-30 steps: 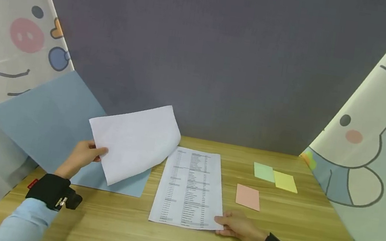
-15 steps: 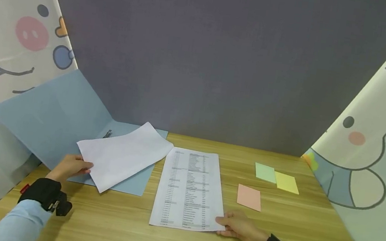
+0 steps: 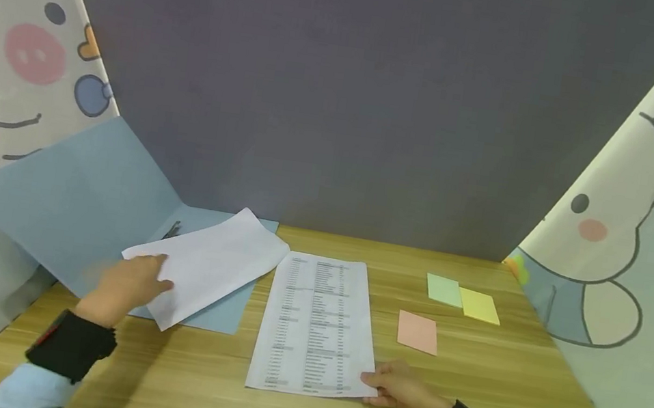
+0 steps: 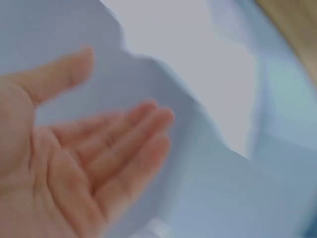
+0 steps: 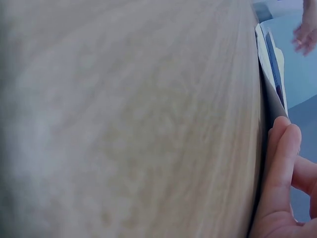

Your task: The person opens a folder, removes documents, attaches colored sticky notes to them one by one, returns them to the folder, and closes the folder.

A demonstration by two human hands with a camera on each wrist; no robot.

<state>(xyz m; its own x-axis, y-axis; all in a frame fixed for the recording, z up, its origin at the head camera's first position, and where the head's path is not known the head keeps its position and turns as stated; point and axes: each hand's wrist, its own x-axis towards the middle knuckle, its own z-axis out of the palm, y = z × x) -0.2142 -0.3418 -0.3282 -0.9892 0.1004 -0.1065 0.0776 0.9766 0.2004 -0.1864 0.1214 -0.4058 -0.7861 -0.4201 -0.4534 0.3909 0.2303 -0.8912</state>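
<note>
Two sheets of paper lie side by side on the table. The printed sheet, covered in rows of text, is in the middle, and my right hand pinches its lower right corner between thumb and fingers. To its left a blank white sheet rests on an open blue folder, curving up a little. My left hand is over that sheet's left edge; in the left wrist view its fingers are extended and apart from the paper, with nothing between them. Part of the folder's metal clip shows behind the blank sheet.
Right of the printed sheet are a pink sticky note pad, a green one and a yellow one. A dark panel stands along the table's back edge, with patterned side walls. The folder's cover leans on the left wall.
My left hand lowered the blank sheet onto the folder, let go of it and lifted with its fingers spread. The right hand keeps its pinch on the printed sheet.
</note>
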